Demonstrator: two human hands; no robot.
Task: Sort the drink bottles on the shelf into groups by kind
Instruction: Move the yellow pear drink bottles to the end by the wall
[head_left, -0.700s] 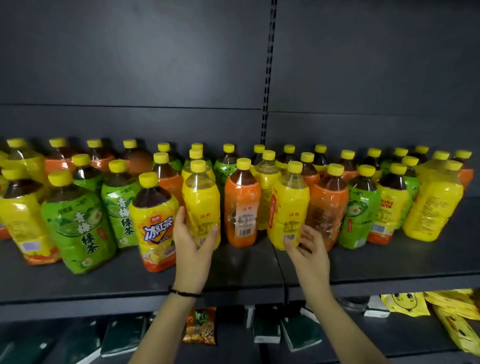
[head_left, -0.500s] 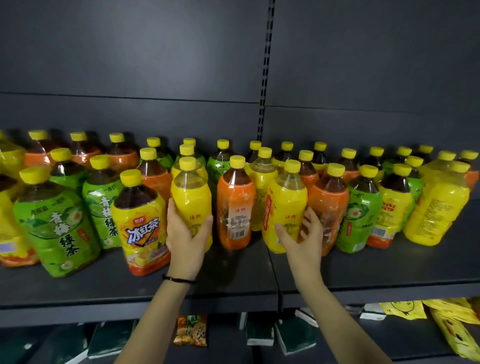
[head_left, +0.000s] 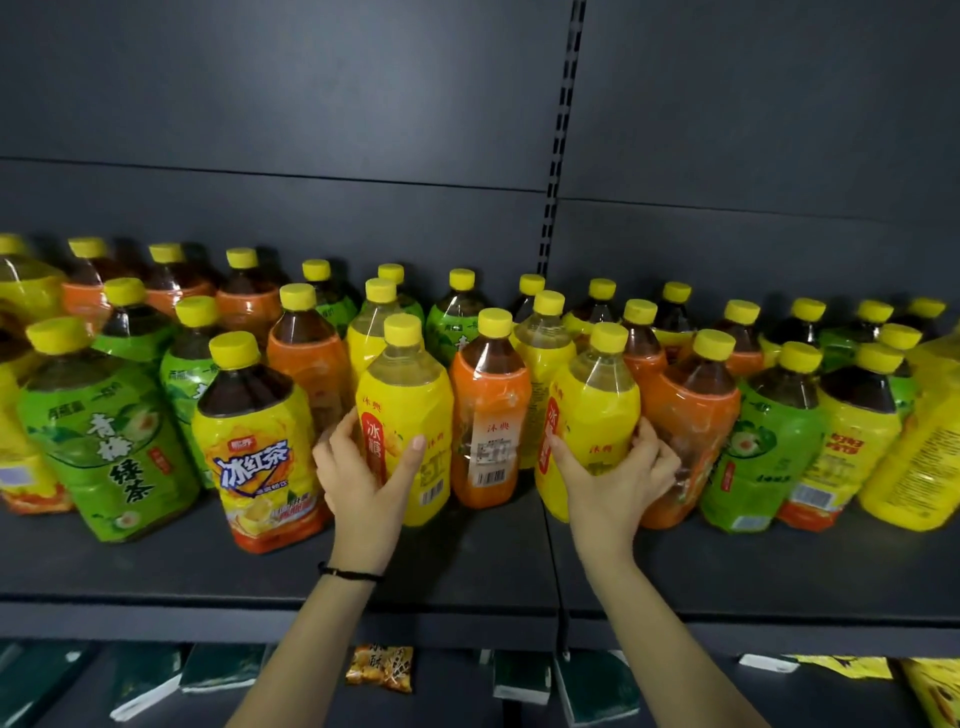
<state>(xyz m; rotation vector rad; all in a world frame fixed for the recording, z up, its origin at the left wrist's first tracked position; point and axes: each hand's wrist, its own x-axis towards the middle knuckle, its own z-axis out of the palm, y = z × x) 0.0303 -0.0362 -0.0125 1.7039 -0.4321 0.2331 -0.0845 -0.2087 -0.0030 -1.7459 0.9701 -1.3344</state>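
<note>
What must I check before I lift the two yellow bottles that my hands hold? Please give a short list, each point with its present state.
1. Left hand grips the left yellow bottle: ok.
2. Right hand grips the right yellow bottle: ok.
3. Both bottles look like the same kind, with a yellow label and a pale drink: ok.
4. Orange bottle between them stands upright: ok.
5. Bare shelf in front, to pull them out: ok.
6. Free place for a yellow group: cannot tell.
</note>
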